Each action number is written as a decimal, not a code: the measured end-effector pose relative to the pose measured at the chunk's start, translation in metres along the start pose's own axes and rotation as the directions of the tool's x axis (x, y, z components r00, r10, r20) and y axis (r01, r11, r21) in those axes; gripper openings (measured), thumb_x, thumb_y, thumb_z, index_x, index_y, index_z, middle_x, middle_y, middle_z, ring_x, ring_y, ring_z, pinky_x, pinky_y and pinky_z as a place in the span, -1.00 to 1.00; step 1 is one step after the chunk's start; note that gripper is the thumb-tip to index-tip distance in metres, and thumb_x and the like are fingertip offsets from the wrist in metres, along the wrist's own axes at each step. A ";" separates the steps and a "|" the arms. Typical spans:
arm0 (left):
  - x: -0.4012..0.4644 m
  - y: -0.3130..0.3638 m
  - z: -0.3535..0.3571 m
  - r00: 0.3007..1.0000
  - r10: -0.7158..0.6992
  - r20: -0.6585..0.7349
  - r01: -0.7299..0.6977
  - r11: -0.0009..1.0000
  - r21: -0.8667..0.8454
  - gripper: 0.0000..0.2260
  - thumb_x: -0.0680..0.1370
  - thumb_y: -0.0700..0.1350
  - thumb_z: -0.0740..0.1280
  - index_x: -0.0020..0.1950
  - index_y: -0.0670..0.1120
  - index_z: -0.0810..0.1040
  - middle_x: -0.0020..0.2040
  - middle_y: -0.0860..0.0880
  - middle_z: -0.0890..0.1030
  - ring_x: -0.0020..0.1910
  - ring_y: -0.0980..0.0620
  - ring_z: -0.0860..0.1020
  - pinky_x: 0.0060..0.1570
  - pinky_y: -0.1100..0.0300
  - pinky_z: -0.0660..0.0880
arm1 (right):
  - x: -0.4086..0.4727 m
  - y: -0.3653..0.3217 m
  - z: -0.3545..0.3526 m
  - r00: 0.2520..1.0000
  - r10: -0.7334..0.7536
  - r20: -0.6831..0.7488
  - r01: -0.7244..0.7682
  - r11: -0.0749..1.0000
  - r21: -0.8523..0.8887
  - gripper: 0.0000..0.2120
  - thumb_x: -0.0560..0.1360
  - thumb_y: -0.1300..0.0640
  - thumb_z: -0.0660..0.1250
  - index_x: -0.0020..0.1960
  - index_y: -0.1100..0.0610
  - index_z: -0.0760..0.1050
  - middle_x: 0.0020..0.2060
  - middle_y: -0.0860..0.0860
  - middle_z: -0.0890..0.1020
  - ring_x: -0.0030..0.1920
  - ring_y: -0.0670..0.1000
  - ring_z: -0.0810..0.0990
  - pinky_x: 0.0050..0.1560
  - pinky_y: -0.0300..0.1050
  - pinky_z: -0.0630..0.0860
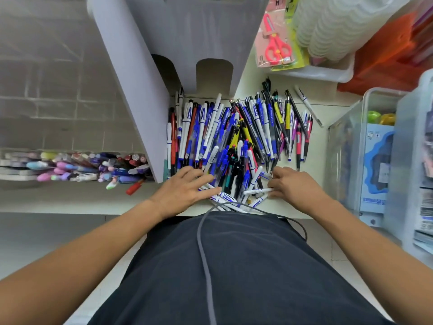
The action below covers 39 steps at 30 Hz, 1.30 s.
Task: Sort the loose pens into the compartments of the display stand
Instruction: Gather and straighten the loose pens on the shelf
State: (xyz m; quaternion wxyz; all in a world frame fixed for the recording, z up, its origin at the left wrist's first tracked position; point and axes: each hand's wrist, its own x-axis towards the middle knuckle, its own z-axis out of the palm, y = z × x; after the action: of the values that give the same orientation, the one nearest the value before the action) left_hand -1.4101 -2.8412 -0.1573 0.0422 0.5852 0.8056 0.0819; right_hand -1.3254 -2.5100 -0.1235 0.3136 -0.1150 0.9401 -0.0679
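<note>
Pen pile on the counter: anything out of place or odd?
One white pen lies apart, right of the pile. A red pen has strayed left, below the filled compartments. A cable crosses the near pens.

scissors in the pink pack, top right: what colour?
Red scissors with a yellow pivot; head view.

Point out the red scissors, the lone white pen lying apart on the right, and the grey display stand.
red scissors (277,46), head view, on the handles.
lone white pen (307,104), head view, mid-barrel.
grey display stand (131,73), head view, on its left side panel.
</note>
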 end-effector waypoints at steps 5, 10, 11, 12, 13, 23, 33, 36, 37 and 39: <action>0.008 -0.002 0.000 0.988 0.110 0.108 -0.118 0.991 0.065 -0.35 0.37 -0.36 0.48 0.42 -0.01 0.46 0.14 -0.08 0.58 -0.01 -0.11 0.50 -0.04 0.01 0.47 | -0.001 -0.008 0.000 1.000 -0.001 0.019 0.004 0.988 -0.152 -0.76 0.62 -0.06 0.27 0.16 0.07 0.50 0.06 0.02 0.43 0.06 0.07 0.48 -0.27 -0.06 0.33; 0.017 -0.001 -0.001 0.965 0.213 0.150 -0.228 0.969 0.093 -0.55 0.47 -0.30 0.40 0.34 -0.09 0.46 -0.02 -0.06 0.59 -0.08 -0.07 0.52 -0.06 0.07 0.49 | -0.006 -0.001 0.003 0.999 -0.054 -0.001 0.051 0.943 -0.330 -0.81 0.51 0.22 0.33 0.11 0.12 0.54 0.01 0.09 0.50 -0.09 0.11 0.51 -0.41 -0.03 0.43; 0.018 -0.001 -0.002 0.964 0.219 0.151 -0.235 0.967 0.095 -0.58 0.48 -0.31 0.38 0.33 -0.12 0.46 -0.04 -0.07 0.58 -0.09 -0.07 0.53 -0.06 0.07 0.49 | -0.006 0.002 0.001 0.998 -0.069 -0.012 0.060 0.933 -0.356 -0.82 0.47 0.25 0.35 0.07 0.13 0.56 -0.03 0.10 0.51 -0.13 0.11 0.51 -0.44 -0.03 0.39; 0.018 0.000 -0.002 0.965 0.218 0.148 -0.233 0.968 0.095 -0.61 0.50 -0.31 0.36 0.32 -0.13 0.46 -0.05 -0.08 0.58 -0.09 -0.07 0.52 -0.06 0.07 0.50 | -0.006 0.005 -0.001 0.996 -0.082 -0.027 0.066 0.927 -0.370 -0.83 0.45 0.26 0.38 0.03 0.14 0.58 -0.06 0.11 0.51 -0.17 0.12 0.51 -0.47 -0.04 0.35; 0.019 0.000 -0.003 0.967 0.209 0.147 -0.224 0.970 0.095 -0.64 0.51 -0.31 0.35 0.30 -0.14 0.46 -0.07 -0.08 0.58 -0.10 -0.08 0.52 -0.07 0.07 0.50 | -0.006 0.007 -0.005 0.994 -0.093 -0.048 0.069 0.926 -0.372 -0.84 0.43 0.26 0.43 0.00 0.14 0.59 -0.08 0.11 0.51 -0.19 0.12 0.50 -0.48 -0.04 0.34; 0.031 -0.005 -0.050 0.941 -0.056 0.335 0.098 0.989 -0.109 -0.76 0.60 -0.32 0.15 0.23 -0.11 0.40 -0.08 -0.05 0.44 -0.24 -0.04 0.43 -0.29 -0.01 0.50 | -0.005 0.031 -0.049 0.972 -0.027 -0.234 -0.041 0.959 -0.281 -0.82 0.59 -0.02 0.34 0.09 0.06 0.57 0.07 0.06 0.52 0.04 0.11 0.49 -0.04 0.04 0.48; 0.074 -0.031 -0.133 0.865 -0.328 0.381 0.263 0.941 0.212 -0.68 0.60 -0.29 0.20 0.31 -0.05 0.27 -0.02 0.00 0.31 -0.26 0.04 0.39 -0.36 0.15 0.30 | 0.034 0.026 -0.065 0.806 0.534 -0.255 -0.371 0.792 0.485 -0.74 0.69 0.04 0.16 -0.11 0.17 0.37 -0.19 0.15 0.45 -0.09 0.29 0.51 -0.21 0.04 0.29; 0.077 -0.033 -0.140 0.815 -0.470 0.339 0.418 0.882 0.217 -0.68 0.59 -0.30 0.19 0.31 -0.09 0.29 0.08 -0.08 0.42 -0.32 0.01 0.34 -0.40 0.13 0.22 | 0.033 0.002 -0.061 0.720 0.585 -0.372 -0.467 0.806 0.363 -0.63 0.62 -0.04 0.29 0.21 0.25 0.43 0.10 0.23 0.48 0.13 0.28 0.46 -0.01 0.17 0.47; 0.076 -0.029 -0.134 0.787 -0.507 0.352 0.469 0.862 0.193 -0.69 0.59 -0.31 0.20 0.30 -0.10 0.29 0.07 -0.09 0.44 -0.32 0.00 0.36 -0.39 0.11 0.23 | 0.028 -0.009 -0.060 0.694 0.557 -0.456 -0.445 0.830 0.337 -0.61 0.59 -0.04 0.35 0.24 0.23 0.44 0.13 0.19 0.48 0.13 0.23 0.46 0.02 0.15 0.49; 0.069 -0.014 -0.117 0.734 -0.557 0.388 0.587 0.808 0.048 -0.75 0.61 -0.29 0.21 0.26 -0.11 0.31 -0.06 -0.03 0.42 -0.32 0.01 0.40 -0.37 0.12 0.27 | 0.019 -0.027 -0.059 0.715 0.470 -0.518 -0.315 0.877 0.362 -0.73 0.54 -0.04 0.42 0.10 0.13 0.54 0.00 0.05 0.56 -0.01 0.08 0.53 -0.03 0.03 0.54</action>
State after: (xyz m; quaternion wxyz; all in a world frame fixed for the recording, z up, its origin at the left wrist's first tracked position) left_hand -1.4638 -2.7900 -0.0434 0.2447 0.3113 0.9181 -0.0200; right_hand -1.3712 -2.5377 -0.0821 0.0239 0.1559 0.9763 -0.1481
